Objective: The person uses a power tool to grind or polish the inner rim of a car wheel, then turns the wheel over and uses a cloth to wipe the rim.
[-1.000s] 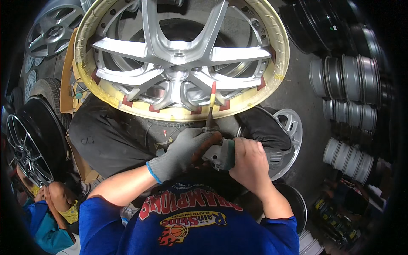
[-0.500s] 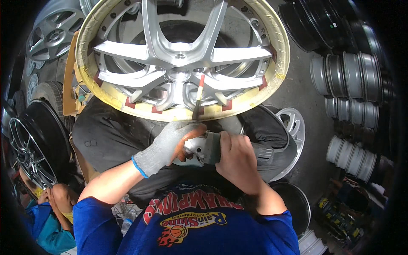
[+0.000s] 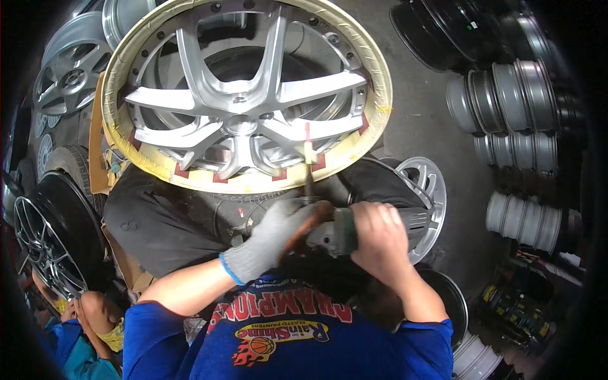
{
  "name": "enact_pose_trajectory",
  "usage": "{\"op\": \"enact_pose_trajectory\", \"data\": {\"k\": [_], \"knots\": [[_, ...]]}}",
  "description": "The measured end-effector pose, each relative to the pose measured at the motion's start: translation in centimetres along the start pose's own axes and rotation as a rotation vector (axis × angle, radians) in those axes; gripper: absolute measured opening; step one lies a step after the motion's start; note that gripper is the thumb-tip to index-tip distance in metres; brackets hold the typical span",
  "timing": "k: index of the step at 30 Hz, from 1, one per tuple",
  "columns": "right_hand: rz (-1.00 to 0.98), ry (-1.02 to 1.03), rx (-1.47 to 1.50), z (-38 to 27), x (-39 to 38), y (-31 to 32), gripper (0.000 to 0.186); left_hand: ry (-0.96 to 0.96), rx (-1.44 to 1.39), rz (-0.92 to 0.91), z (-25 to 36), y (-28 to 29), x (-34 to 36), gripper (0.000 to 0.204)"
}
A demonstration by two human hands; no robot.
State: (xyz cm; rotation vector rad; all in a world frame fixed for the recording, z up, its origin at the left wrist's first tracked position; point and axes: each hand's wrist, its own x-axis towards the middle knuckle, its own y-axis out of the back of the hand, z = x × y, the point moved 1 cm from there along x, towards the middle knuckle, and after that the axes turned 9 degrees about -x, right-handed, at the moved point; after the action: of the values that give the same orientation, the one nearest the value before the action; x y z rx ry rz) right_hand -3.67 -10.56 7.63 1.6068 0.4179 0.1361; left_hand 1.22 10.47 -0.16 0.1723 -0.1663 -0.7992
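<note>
A silver multi-spoke wheel rim [image 3: 239,95] stands tilted before me, its outer lip wrapped in yellow masking tape [image 3: 379,95]. Several dark red patches sit along the lip's near inner edge. My left hand [image 3: 273,229], in a grey glove with a blue cuff, is closed round the head of a grey-green angle grinder [image 3: 345,232]. Bare, my right hand [image 3: 382,233] wraps the grinder's body. A long thin bit [image 3: 308,152] with a red tip points away from the grinder over a lower right spoke; whether it touches cannot be made out.
Stacked rims [image 3: 516,101] line the right side. Another silver rim [image 3: 425,177] lies beside my right knee. To the left are a dark rim [image 3: 47,234], a tyre [image 3: 69,161] and a cardboard box [image 3: 98,145]. A seated person [image 3: 88,323] is at the lower left.
Both hands and the grinder have shifted right and slightly toward me. The wheel rim appears farther left in view, and the bit now lies over its lower right part.
</note>
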Motion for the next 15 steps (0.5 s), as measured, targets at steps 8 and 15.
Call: {"op": "enact_pose_trajectory", "data": {"k": [8, 15], "knots": [[0.063, -0.111, -0.152, 6.2, -2.9, 0.0, 0.059, 0.706, -0.942, -0.065, 1.9, -5.3, 7.6, 0.042], [0.082, -0.109, -0.118, 8.3, -2.7, -0.6, 0.057, 0.248, -0.751, 0.039, 0.4, -7.4, 8.4, 0.042]]}}
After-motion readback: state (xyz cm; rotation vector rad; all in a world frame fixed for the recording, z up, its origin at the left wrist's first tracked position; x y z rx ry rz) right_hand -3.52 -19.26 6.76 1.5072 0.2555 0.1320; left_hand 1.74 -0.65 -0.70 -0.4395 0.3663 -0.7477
